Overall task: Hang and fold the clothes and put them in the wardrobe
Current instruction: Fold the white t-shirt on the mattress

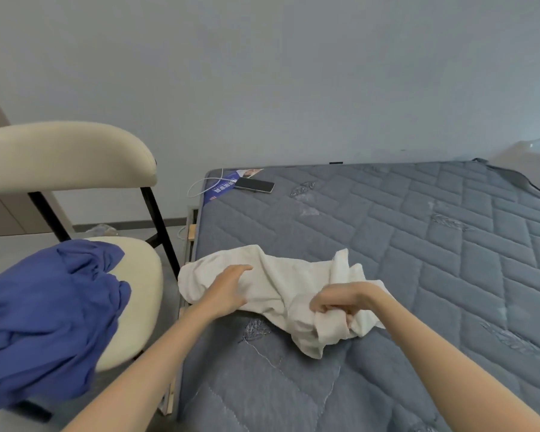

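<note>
A crumpled cream-white garment [289, 280] lies near the left front edge of the grey quilted mattress [418, 244]. My left hand [228, 289] rests flat on the garment's left part with fingers spread. A bunched fold at the garment's right end is gripped in my right hand [340, 302], fingers curled around the cloth. A blue garment [44, 319] lies heaped on the seat of the cream chair [138, 294] to the left of the bed.
A black phone [254, 184] with a white cable [200, 185] and a blue leaflet [220, 188] lie at the mattress's far left corner. The chair's black frame stands close to the bed's edge. A pale wall runs behind.
</note>
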Motion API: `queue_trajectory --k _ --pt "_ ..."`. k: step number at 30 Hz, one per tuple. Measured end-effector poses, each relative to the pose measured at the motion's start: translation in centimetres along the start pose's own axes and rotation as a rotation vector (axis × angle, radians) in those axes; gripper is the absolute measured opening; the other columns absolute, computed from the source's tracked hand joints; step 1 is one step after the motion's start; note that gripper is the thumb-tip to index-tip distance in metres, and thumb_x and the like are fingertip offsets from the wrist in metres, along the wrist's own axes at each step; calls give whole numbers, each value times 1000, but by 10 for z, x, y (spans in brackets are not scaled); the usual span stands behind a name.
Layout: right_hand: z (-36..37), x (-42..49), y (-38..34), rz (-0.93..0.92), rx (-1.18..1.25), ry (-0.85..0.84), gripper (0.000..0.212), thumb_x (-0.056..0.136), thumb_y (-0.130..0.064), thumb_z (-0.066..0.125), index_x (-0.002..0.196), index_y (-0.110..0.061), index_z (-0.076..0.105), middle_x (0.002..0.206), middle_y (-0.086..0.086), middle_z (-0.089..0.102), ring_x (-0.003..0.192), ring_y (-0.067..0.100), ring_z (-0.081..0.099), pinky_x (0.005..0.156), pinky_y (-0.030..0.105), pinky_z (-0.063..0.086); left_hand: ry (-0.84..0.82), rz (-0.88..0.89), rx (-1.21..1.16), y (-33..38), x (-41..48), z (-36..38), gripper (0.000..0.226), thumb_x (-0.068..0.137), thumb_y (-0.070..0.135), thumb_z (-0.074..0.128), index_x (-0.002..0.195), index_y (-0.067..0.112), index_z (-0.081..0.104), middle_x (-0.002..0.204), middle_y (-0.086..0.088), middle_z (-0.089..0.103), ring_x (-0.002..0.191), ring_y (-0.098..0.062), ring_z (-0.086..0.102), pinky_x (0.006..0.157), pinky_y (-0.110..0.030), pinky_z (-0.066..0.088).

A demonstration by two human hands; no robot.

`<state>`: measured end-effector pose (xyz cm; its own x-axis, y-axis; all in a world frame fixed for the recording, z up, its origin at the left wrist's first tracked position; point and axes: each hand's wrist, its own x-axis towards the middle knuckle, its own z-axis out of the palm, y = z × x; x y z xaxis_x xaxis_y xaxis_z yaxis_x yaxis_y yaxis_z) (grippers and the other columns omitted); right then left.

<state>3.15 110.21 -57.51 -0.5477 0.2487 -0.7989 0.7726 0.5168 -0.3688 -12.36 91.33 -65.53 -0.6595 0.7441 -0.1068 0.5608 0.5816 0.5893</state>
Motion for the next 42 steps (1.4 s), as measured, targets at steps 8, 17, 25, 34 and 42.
queue_trajectory --k 8,17,25,34,42 --pt "4 45 18 -180 57 258 17 91 -27 54 102 -16 60 81 -3 69 68 13 63 63 21 48 -179 5 119 -2 6 36 84 77 12 67 147 29 23 156 1 17 143 -20 16 113 -41 25" --pt "1 98 63 103 260 684 58 88 -30 55 136 -9 30 130 14 43 117 34 44 87 39 39 -321 87 153 40 15 53 85 72 32 75 143 39 28 147 2 20 135 -22 15 108 -39 29" --pt "-21 81 61 -334 670 638 42 87 -19 65 56 -14 36 58 0 39 53 10 42 53 17 37 -371 -21 13 89 16 83 70 69 72 60 123 29 47 108 6 46 111 -17 38 96 -36 39" --pt "-36 52 17 -733 506 719 27 92 -18 57 67 -7 57 79 -2 53 79 12 47 78 30 38 206 -39 -336 84 22 38 25 93 2 35 106 4 56 99 -9 62 90 -25 54 65 -26 30" --pt "-6 97 14 -320 91 710 79 75 -19 68 143 -32 30 154 5 21 143 29 11 115 47 15 503 -198 -271 28 -8 -45 15 96 6 34 95 12 48 89 -1 52 84 -21 46 59 -27 30"
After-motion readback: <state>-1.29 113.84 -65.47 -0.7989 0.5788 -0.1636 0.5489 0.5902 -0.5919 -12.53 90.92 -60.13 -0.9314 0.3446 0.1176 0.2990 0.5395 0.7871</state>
